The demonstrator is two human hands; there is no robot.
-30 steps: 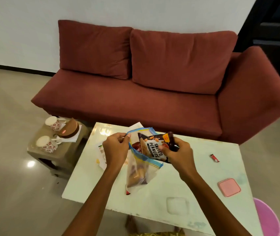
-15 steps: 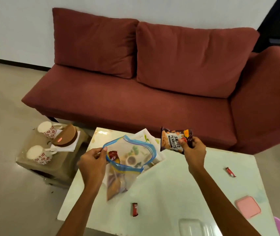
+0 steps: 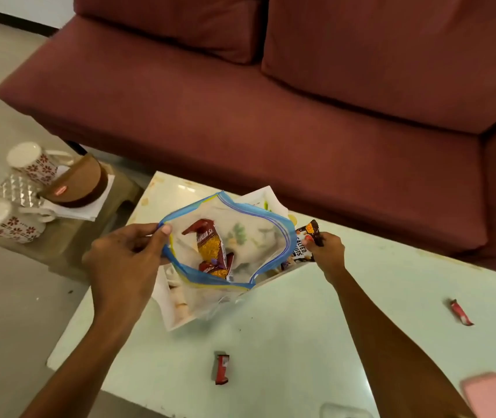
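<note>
A clear zip bag [image 3: 249, 233] with a blue rim gapes open above the pale table [image 3: 301, 342]. My left hand [image 3: 123, 260] pinches its left rim and holds it up. Inside lie a red-and-yellow snack packet [image 3: 210, 245] and another small packet. My right hand [image 3: 328, 251] pinches a salted peanuts packet [image 3: 304, 245] just outside the bag's right rim; the bag hides part of it. White papers [image 3: 261, 200] lie under the bag.
Two small red candy wrappers lie on the table, one near the front [image 3: 222, 369] and one at the right [image 3: 461, 312]. A pink lid [image 3: 494, 396] sits front right. A low stool at the left holds two mugs [image 3: 8, 221] and a brown container [image 3: 77, 182]. A maroon sofa [image 3: 270, 101] stands behind.
My right hand lifted the peanuts packet away from the bag, then brought it down beside the bag's right rim. The camera tilted down and closer. My left hand kept holding the rim.
</note>
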